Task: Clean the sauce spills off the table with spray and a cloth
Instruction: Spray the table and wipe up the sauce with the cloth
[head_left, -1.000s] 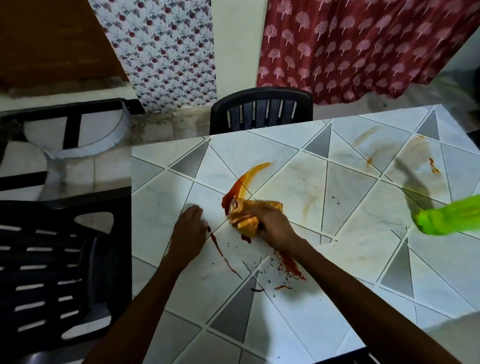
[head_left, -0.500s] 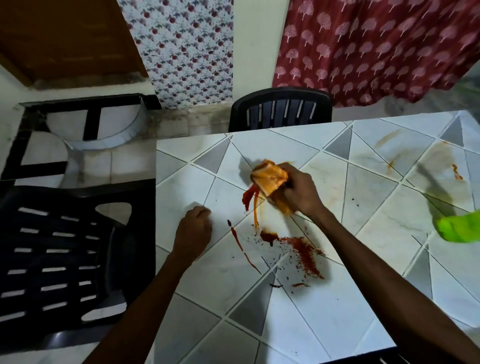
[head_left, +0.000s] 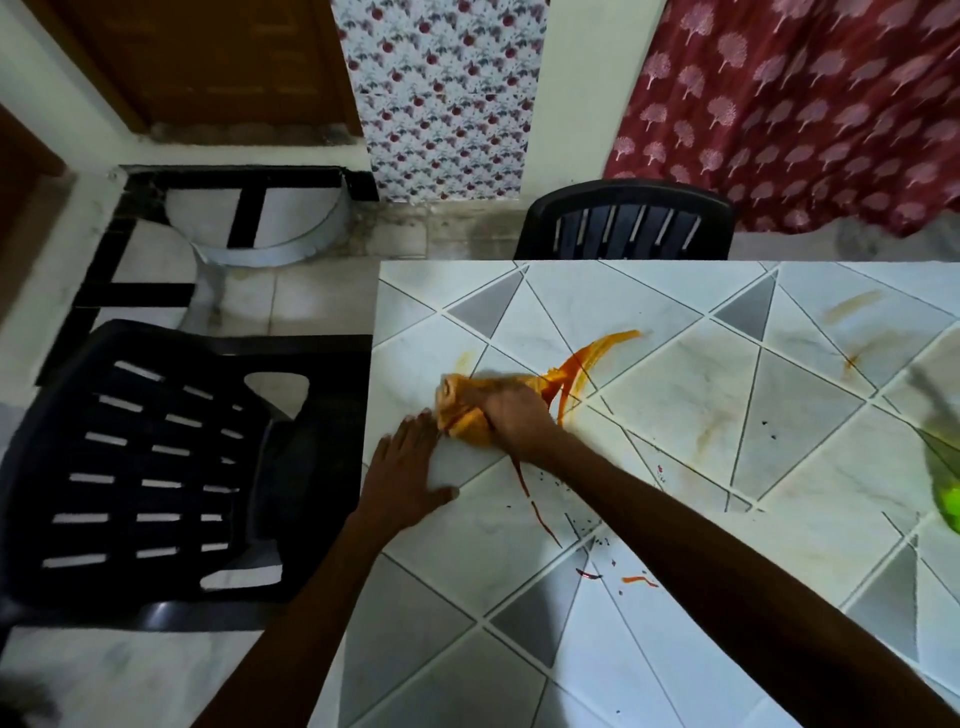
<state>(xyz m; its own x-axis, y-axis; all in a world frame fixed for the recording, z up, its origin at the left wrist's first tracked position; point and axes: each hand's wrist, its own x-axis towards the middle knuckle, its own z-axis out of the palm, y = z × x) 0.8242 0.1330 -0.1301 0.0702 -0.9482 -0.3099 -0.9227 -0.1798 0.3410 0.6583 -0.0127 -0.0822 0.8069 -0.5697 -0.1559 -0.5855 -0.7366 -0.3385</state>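
Orange cloth (head_left: 460, 410), bunched into a wad, lies on the left part of the desk (head_left: 685, 410), not far from its left edge. The right hand (head_left: 517, 418) has its fingers (head_left: 485, 405) curled tight round the right end of the cloth and presses it onto the tiled top. Just right of that hand, a broad sauce smear (head_left: 587, 364), orange and red, fans out toward the far right and touches the cloth.

The left hand (head_left: 410, 467) lies palm down on the desk just near of the cloth. Its fingers are straight and close together, holding nothing, with the tips at the cloth's near edge.

A thin red streak (head_left: 531, 500) runs nearward from under the right wrist, with dark specks around it. A few small sauce marks (head_left: 639, 579) lie nearer still, beside the right forearm. A faint brownish stain (head_left: 852, 304) shows at the far right of the desk.

A green spray bottle (head_left: 950, 499) sits at the right edge of the view, blurred and partly cut off, well apart from both hands.

One black plastic chair (head_left: 156, 467) stands left of the desk and a second chair (head_left: 623, 223) at the far side. Behind them hang a floral curtain (head_left: 441, 93) and a red curtain (head_left: 805, 104).
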